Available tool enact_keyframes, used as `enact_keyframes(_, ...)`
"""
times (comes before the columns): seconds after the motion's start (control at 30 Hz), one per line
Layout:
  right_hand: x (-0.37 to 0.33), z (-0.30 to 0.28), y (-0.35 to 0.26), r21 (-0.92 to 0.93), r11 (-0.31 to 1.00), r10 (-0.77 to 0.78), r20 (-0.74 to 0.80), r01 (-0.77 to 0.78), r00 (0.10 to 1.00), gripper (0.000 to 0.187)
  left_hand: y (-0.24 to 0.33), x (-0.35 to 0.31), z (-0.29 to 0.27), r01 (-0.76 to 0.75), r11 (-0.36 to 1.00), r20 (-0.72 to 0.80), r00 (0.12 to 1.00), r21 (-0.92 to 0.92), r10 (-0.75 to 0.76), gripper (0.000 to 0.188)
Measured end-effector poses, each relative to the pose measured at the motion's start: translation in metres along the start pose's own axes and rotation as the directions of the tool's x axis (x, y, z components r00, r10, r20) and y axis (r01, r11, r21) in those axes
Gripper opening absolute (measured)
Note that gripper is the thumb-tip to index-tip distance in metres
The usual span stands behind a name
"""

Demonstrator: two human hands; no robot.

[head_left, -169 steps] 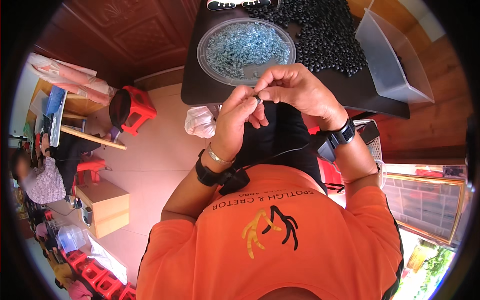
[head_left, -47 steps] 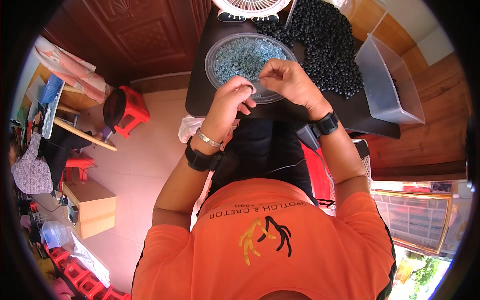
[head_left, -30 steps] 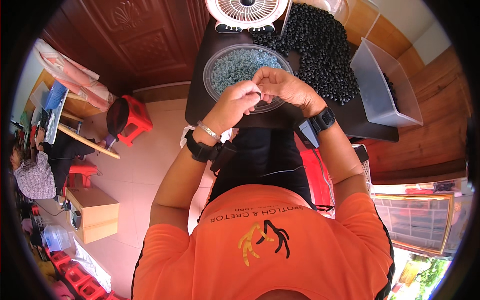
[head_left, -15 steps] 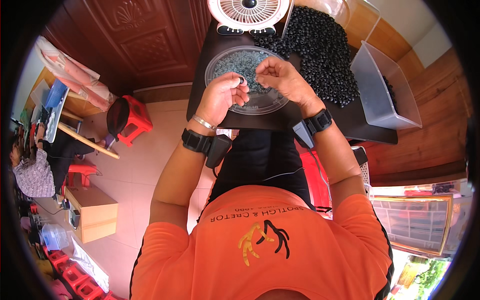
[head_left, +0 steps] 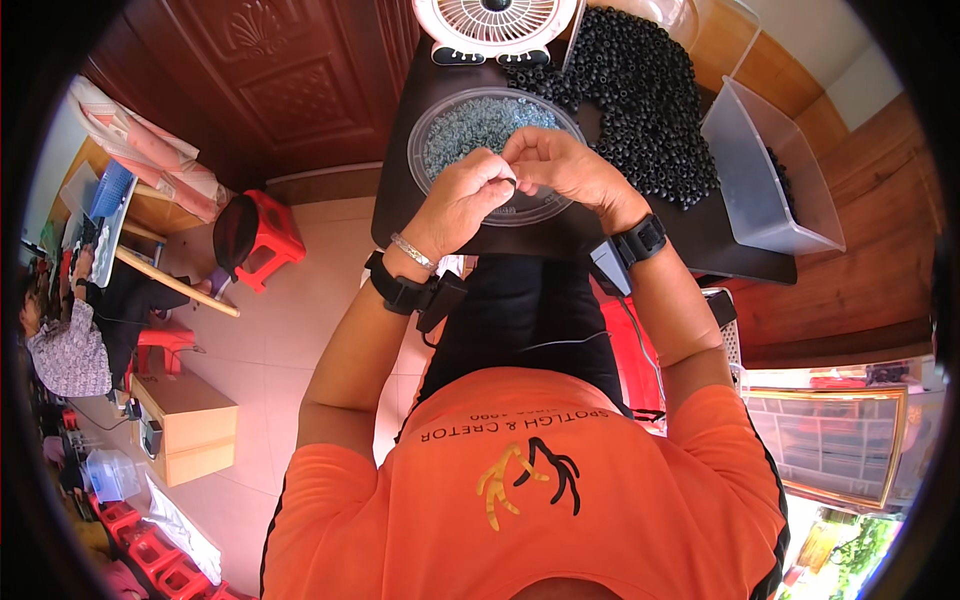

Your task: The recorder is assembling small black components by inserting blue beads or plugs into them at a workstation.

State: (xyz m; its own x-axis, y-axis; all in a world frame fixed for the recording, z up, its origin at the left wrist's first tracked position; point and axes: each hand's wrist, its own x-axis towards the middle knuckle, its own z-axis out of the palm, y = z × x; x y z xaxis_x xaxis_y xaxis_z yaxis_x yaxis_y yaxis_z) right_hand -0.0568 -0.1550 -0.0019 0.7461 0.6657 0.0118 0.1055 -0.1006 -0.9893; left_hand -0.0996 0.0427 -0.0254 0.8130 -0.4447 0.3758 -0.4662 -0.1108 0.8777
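Note:
My left hand (head_left: 460, 202) pinches a small black ring-shaped piece (head_left: 512, 182) between thumb and fingertips. Against it, my right hand (head_left: 572, 172) brings its thumb and forefinger together in a pinch; whatever lies between those fingertips is hidden. Both hands meet over the near side of a round clear plastic tub (head_left: 414, 150), which is full of small pale-blue, see-through pieces (head_left: 475, 125). To the right of the tub spreads a large heap of black ring-shaped pieces (head_left: 650, 110) like the one in my left hand.
A dark table (head_left: 690, 245) carries everything. At its back stands a pink-and-white fan (head_left: 497, 30); a clear plastic bin (head_left: 770, 170) with some black pieces lies at the right. A red stool (head_left: 270, 245) and a cardboard box (head_left: 195, 430) stand on the left floor, near another seated person (head_left: 70, 350).
My left hand has moved right with the black piece, and my right hand's fingertips now meet it. Before, the two hands were apart above the tub.

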Motion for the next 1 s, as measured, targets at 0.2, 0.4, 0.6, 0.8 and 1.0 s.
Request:
enact_keyframes(0.2, -0.002, 0.009, -0.006, -0.008, 0.998, 0.062, -0.220, -0.065, 0.973, 0.026, -0.004, -0.003, -0.004, 0.047, 0.990, -0.069, 0.996, -0.134, -0.057, 0.012)
enact_keyframes(0.4, 0.000, 0.020, -0.001, 0.013, 0.995, 0.103, -0.133, -0.102, 0.986, 0.046, 0.002, 0.000, -0.005, -0.183, 0.981, -0.086, 0.978, 0.068, 0.188, 0.011)
enact_keyframes(0.6, -0.002, 0.024, -0.007, 0.049, 0.996, 0.078, -0.105, -0.073, 0.991, 0.040, 0.013, -0.002, -0.006, -0.289, 0.913, -0.072, 0.944, 0.289, 0.322, 0.010)
enact_keyframes(0.8, -0.005, 0.022, -0.008, 0.135, 0.989, 0.074, -0.118, -0.058, 0.990, 0.032, 0.018, -0.001, -0.005, -0.285, 0.887, -0.070, 0.941, 0.364, 0.331, 0.009)
enact_keyframes(1.0, -0.003, 0.021, -0.005, 0.083, 0.994, 0.076, -0.148, -0.064, 0.986, 0.027, 0.004, 0.001, -0.007, -0.155, 0.982, -0.096, 0.981, 0.112, 0.166, 0.011)
